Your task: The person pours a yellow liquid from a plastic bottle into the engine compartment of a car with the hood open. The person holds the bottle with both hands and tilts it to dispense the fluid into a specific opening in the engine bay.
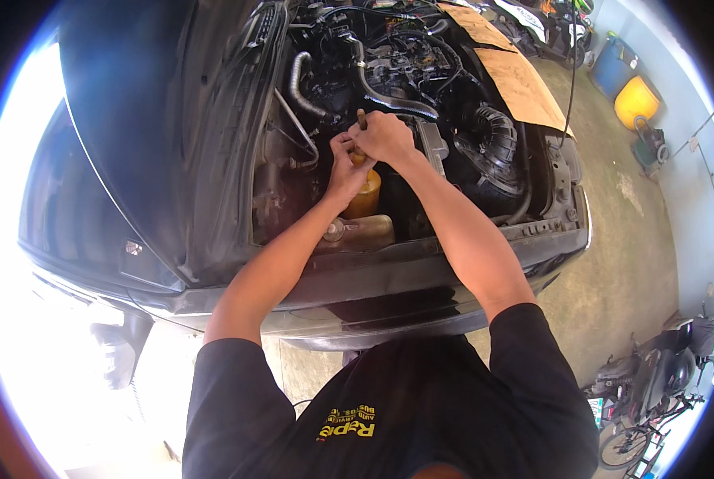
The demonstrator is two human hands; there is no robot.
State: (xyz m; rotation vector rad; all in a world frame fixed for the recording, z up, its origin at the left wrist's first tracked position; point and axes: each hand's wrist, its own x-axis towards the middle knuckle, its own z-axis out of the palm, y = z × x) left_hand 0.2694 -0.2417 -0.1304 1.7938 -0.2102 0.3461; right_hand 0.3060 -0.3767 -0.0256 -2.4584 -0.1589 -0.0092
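Both my hands are together over the open engine bay (405, 64), reaching in across the vehicle's side. My right hand (387, 137) is closed round a short brown stick-like handle (362, 118), whose upper end pokes out above the fist. Just below and to its left, my left hand (349, 169) has its fingers bent in a pinch near the lower part of that handle; what they hold is hidden. Directly beneath the hands stands an amber-yellow cylindrical canister (364, 196), its top covered by my fingers. A dull brownish reservoir with a round cap (365, 232) sits nearer to me.
Silver corrugated hoses (299, 80) and a black ribbed intake duct (491, 137) surround the work area. Brown cardboard (525, 92) covers the right fender. The raised hood (133, 120) stands left. A yellow container (636, 102), a blue drum (612, 64) and motorcycles (644, 375) are farther right.
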